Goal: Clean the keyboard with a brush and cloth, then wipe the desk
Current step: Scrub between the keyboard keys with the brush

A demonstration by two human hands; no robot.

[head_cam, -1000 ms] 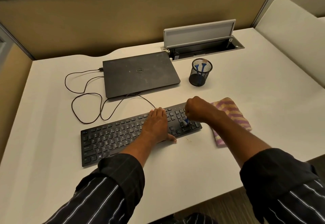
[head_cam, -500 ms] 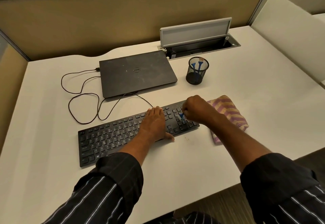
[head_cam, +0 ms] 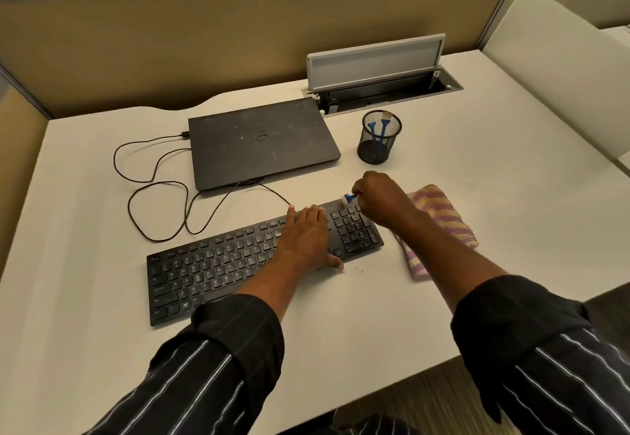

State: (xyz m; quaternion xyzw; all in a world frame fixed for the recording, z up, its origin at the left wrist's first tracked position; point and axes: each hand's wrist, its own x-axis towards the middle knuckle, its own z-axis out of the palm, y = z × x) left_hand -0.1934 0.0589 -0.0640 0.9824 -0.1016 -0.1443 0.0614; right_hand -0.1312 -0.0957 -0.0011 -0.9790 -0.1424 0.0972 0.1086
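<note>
Seemingly R hand [head_cam: 381, 201] pinches brush [head_cam: 348, 198], L hand [head_cam: 306, 240] flat.

Left hand [head_cam: 305, 238] lies flat, fingers straight; right hand [head_cam: 378, 199], fingers curled, pinches a brush [head_cam: 348, 198].

The laptop [head_cam: 262, 144] lies behind the keyboard [head_cam: 218, 264], cup [head_cam: 378, 141] right of laptop, cloth [head_cam: 439, 216] just right of keyboard, perhaps touching.

The white counter [head_cam: 511, 216] carries a black keyboard [head_cam: 221, 264] mid-frame, a closed Dell laptop [head_cam: 262, 148] and looped cable [head_cam: 153, 192] above it, and a mesh pen cup [head_cam: 378, 148] and striped cloth [head_cam: 439, 216] toward the right.
</note>
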